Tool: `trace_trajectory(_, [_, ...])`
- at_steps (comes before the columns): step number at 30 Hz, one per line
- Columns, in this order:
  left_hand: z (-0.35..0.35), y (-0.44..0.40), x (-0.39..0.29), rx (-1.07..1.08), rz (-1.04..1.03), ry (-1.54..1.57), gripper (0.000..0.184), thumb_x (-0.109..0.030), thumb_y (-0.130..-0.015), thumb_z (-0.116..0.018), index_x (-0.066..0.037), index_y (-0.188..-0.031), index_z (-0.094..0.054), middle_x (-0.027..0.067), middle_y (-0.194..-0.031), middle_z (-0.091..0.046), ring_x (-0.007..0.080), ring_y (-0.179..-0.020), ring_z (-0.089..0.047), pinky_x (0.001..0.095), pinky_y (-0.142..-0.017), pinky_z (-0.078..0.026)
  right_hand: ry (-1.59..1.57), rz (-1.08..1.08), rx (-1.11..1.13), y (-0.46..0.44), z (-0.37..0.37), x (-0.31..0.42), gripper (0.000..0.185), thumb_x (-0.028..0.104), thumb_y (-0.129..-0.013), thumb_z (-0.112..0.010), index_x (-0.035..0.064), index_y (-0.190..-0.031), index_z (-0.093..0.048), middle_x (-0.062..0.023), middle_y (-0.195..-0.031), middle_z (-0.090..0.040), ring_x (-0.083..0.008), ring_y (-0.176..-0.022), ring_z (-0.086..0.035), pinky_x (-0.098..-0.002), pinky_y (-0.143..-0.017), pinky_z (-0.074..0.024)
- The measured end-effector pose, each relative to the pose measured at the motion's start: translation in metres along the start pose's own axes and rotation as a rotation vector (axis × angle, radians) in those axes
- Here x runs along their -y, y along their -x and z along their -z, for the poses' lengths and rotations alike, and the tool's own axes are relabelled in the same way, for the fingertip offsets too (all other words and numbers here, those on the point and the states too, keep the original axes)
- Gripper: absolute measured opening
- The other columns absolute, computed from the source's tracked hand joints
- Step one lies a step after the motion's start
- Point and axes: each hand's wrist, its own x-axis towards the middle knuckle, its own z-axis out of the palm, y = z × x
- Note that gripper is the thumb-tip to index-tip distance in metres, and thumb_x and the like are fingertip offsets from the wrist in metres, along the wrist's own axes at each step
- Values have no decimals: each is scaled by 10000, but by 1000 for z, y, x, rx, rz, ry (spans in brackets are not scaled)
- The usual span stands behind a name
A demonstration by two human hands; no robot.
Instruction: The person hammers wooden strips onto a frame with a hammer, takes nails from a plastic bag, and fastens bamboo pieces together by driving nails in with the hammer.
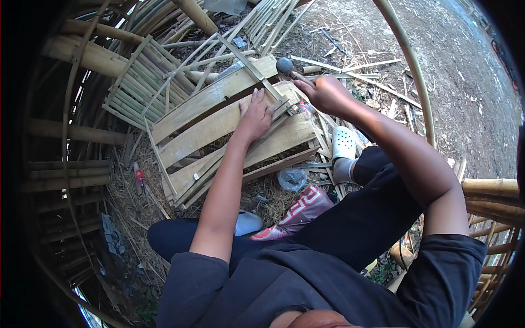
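My right hand (328, 96) is closed around the short handle of a hammer, whose rounded grey head (284, 66) is raised just past the corner of a wooden slatted panel (197, 136). My left hand (256, 116) lies on the panel with its fingers stretched out, beside a thin bamboo strip frame (249, 66) that crosses the boards. Its thumb side touches or nearly touches the strips; I cannot tell whether anything small is under the fingers. Several loose thin strips (216, 167) lie lengthwise over the panel's near boards.
A bamboo slat panel (145, 82) leans at the left. Bundled strips (273, 22) lie at the back. Near my feet are a printed sack (301, 214), a clear plastic bag (292, 179) and a white clog (344, 144). A bottle with a red label (139, 177) lies left. A bamboo pole (407, 49) curves at right.
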Motion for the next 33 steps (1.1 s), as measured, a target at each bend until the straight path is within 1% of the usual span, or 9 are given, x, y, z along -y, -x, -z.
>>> trace_trajectory(3, [2,1,-1,12,-2,8,443,-363,-1075,-407,9,-1102,-646,217,-1662,-228,372,-1562,-141,710,-1184,-43,-10,-7,24,-1,2,-1,783,589,-1003,-522,-68,-585,-603,-264,-545,-548,-458,-536,-582,-511,-550,-474])
trace_trajectory(6, [6,-1,-5,4,48,72,446,-363,-1084,-392,17,-1012,-613,211,-1669,-215,388,-1567,-103,690,-1193,-12,-5,-30,65,0,6,1,779,590,-1008,-519,-91,-640,-612,-285,-591,-572,-462,-555,-594,-526,-580,-466])
trace_trajectory(12, [9,1,-15,113,-7,64,451,-347,-1073,-402,25,-1105,-655,216,-1664,-223,382,-1567,-95,689,-1197,-6,-11,-18,69,-3,2,0,803,598,-1008,-510,-93,-607,-594,-285,-577,-565,-471,-548,-584,-531,-576,-466])
trace_trajectory(15, [-1,4,-21,50,-74,100,442,-337,-1066,-415,22,-1084,-671,225,-1657,-233,392,-1566,-84,665,-1210,12,2,17,41,-4,1,-1,811,602,-1007,-511,-93,-595,-584,-283,-569,-556,-471,-542,-581,-535,-569,-461])
trace_trajectory(18, [2,7,-34,171,-67,37,425,-332,-1058,-436,13,-1074,-684,228,-1652,-242,396,-1566,-80,647,-1219,19,1,-18,73,-4,1,1,810,601,-1007,-512,-94,-596,-580,-283,-564,-548,-472,-536,-571,-536,-567,-457])
trace_trajectory(21, [2,9,-34,124,-63,89,427,-344,-1049,-454,7,-1030,-697,234,-1645,-256,402,-1565,-80,648,-1219,16,-19,-9,76,-3,0,1,808,599,-1004,-521,-96,-594,-572,-283,-556,-538,-467,-524,-558,-538,-563,-448])
trace_trajectory(26, [-2,8,-28,60,-29,105,431,-385,-1028,-509,-31,-1259,-590,230,-1657,-223,413,-1561,-88,647,-1221,2,-50,-14,100,-2,-3,1,767,578,-1011,-525,-87,-633,-593,-282,-581,-549,-457,-535,-557,-529,-569,-444])
trace_trajectory(30, [4,10,-37,-4,-191,94,658,-441,-991,-593,-125,-1531,-387,198,-1679,-176,389,-1567,-80,663,-1217,-9,-92,-30,197,3,2,4,729,564,-1017,-522,-71,-675,-628,-285,-608,-564,-450,-557,-571,-521,-580,-450])
trace_trajectory(33, [18,11,-43,264,-290,-11,790,-475,-955,-648,-176,-1600,-303,155,-1692,-162,359,-1573,-53,633,-1237,-24,-93,-28,197,4,0,1,717,560,-1014,-527,-72,-695,-643,-296,-621,-570,-464,-581,-586,-523,-588,-453])
